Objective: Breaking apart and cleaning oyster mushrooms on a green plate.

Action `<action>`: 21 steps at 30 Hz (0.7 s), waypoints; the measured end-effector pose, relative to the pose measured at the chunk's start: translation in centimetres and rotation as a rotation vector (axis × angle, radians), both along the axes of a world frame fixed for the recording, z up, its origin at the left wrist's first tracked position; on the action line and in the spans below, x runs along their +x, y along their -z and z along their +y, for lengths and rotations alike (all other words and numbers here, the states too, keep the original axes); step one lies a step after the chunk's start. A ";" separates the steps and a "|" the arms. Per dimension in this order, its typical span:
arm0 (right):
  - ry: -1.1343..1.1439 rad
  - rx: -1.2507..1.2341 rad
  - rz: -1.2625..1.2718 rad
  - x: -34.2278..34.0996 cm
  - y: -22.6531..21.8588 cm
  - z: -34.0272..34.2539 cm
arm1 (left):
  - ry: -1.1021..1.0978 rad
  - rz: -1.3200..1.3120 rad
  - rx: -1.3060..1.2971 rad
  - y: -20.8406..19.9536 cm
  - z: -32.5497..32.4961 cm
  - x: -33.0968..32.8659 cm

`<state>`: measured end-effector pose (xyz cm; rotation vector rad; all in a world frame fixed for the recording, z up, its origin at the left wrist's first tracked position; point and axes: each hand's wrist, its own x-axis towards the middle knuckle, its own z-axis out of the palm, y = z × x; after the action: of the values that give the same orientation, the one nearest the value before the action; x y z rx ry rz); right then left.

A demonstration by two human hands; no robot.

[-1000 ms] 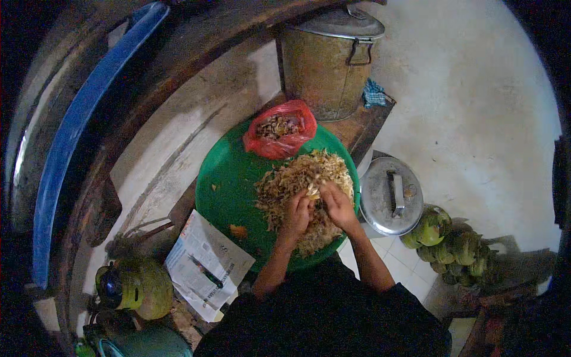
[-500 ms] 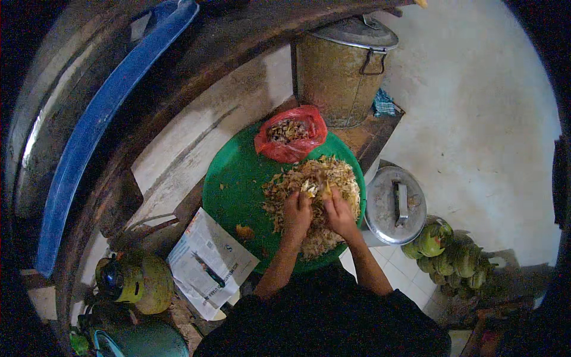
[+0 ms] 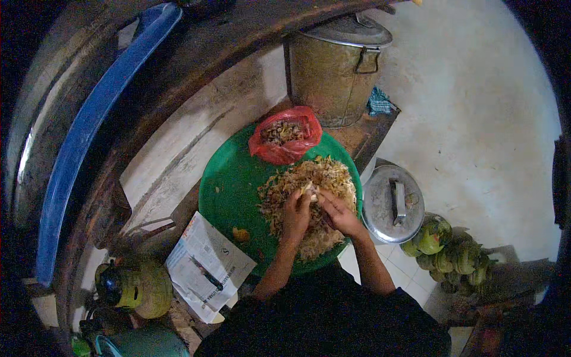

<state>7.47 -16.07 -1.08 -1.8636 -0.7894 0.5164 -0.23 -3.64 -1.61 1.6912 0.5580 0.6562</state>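
Observation:
A big round green tray (image 3: 229, 190) lies on a wooden bench and carries a wide heap of pale, dry peelings (image 3: 309, 196). Both hands meet over the middle of that heap. My left hand (image 3: 295, 212) and my right hand (image 3: 334, 211) together pinch one small pale piece (image 3: 308, 189) with their fingertips. A red plastic bag (image 3: 284, 135), open at the top and filled with brownish scraps, rests on the tray's far rim. One small orange bit (image 3: 241, 234) lies alone on the tray's bare left part.
A large metal pot with a lid (image 3: 334, 65) stands beyond the tray. A round metal lid (image 3: 392, 204) sits to the right, with green fruits (image 3: 452, 253) behind it. Folded newspaper (image 3: 205, 266) and a green gas cylinder (image 3: 134, 288) lie to the left.
The view has shifted a little, so the tray and pot sit slightly lower and to the right. Both hands stay together over the heap, working one small piece.

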 end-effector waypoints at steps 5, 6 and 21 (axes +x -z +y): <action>0.062 0.014 0.178 -0.2 0.1 0.2 | 0.157 -0.098 0.118 3.6 1.7 0.4; -0.016 0.095 0.205 -0.3 0.0 0.4 | 0.166 -0.097 0.149 4.0 1.9 0.4; 0.141 0.245 0.474 -0.6 1.6 0.5 | 0.026 0.109 -0.119 -1.6 -0.6 0.4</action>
<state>6.88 -15.54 -2.64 -1.4756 -0.3809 0.7029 0.14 -4.22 -0.01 1.6263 0.6395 0.5045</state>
